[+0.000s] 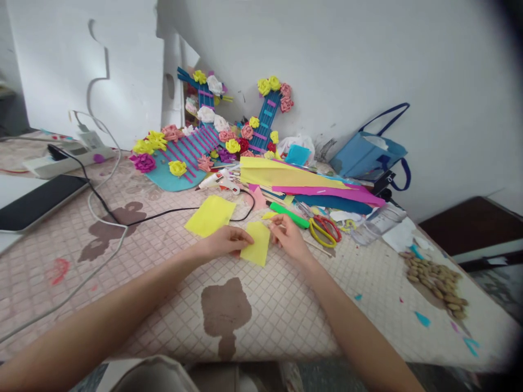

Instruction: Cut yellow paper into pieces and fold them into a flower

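A small yellow sheet [256, 245] sits near the middle of the tabletop [286, 316], pinched from both sides. The left hand [226, 242] has its fingers closed on the sheet's left edge, and the right hand [288, 234] grips the upper right corner. This seems to keep the sheet taut and tilted just off the cloth. A larger yellow sheet [210, 215] lies flat just behind the left hand. A glue gun [220, 181] rests farther back, its black cord [163, 214] trailing left. A green marker [289, 214] and scissors [323, 230] lie just right of the right hand, probably for easy reach. Stacked coloured sheets [302, 182] lie beyond them, and peanuts [435, 279] are piled far right.
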### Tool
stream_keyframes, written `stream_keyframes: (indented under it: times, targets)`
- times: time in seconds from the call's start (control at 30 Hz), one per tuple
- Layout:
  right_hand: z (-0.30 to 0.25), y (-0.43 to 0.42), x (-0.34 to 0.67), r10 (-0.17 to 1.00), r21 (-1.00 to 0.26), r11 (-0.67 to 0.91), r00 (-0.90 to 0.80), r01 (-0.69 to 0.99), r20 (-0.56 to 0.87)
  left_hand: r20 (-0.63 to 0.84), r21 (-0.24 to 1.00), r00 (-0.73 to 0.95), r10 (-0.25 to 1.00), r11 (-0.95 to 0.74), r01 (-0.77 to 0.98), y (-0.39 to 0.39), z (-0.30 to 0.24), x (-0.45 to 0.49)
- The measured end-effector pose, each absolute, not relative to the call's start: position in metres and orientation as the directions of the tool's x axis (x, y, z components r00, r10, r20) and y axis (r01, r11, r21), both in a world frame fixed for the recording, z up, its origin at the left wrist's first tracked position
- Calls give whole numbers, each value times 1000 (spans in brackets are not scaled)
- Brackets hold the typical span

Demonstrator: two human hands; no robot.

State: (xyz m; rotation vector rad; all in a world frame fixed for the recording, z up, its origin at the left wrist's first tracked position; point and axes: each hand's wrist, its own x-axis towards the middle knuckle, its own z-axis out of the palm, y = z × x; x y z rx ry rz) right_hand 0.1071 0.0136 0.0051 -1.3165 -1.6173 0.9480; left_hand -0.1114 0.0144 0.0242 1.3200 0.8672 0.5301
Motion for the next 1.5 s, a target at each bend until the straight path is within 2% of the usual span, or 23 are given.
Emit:
stream_keyframes:
  times: [0.1, 0.2, 0.3, 0.43, 0.53, 0.63, 0.73, 0.87, 0.97, 1.2, 1.37, 1.5]
  targets:
    - [10, 5, 114, 926, -720, 377, -249, 583, 284, -265, 955, 530, 805, 295, 30, 16, 23, -111]
    - [16, -4, 115, 849, -558, 518, -471, 649, 240, -285, 924, 509, 813, 375, -82, 17, 21, -110]
    - [19, -9, 111, 799, -510, 581, -565, 634, 207, -298, 904, 518, 802, 411, -115, 18, 19, -110]
    - [16, -10, 106, 773, -507, 617, -583, 602, 249, -245, 949, 557, 793, 315, -31, 18, 19, -111]
    - [13, -9, 106, 746, -494, 652, -603, 575, 283, -80, 978, 514, 854, -34, 208, 14, 20, -113]
    - [12, -8, 106, 732, -502, 663, -622, 555, 279, 198, 800, 504, 841, -435, 412, 9, 24, -116]
    - [14, -9, 105, 741, -524, 647, -620, 554, 259, 302, 678, 613, 730, -616, 401, 8, 26, -119]
    - [14, -7, 107, 758, -599, 603, -613, 527, 224, 279, 636, 726, 629, -687, 351, 14, 22, -120]
    - [15, -5, 110, 748, -657, 579, -634, 482, 194, 276, 639, 751, 600, -698, 323, 20, 18, -121]
    - [17, -5, 110, 759, -680, 550, -629, 484, 167, 278, 640, 772, 572, -709, 295, 22, 19, -124]
    - [19, -5, 109, 757, -712, 522, -639, 469, 133, 260, 651, 748, 610, -683, 331, 21, 19, -121]
    - [17, -5, 106, 802, -707, 494, -580, 507, 144, 276, 650, 740, 614, -686, 327, 23, 15, -119]
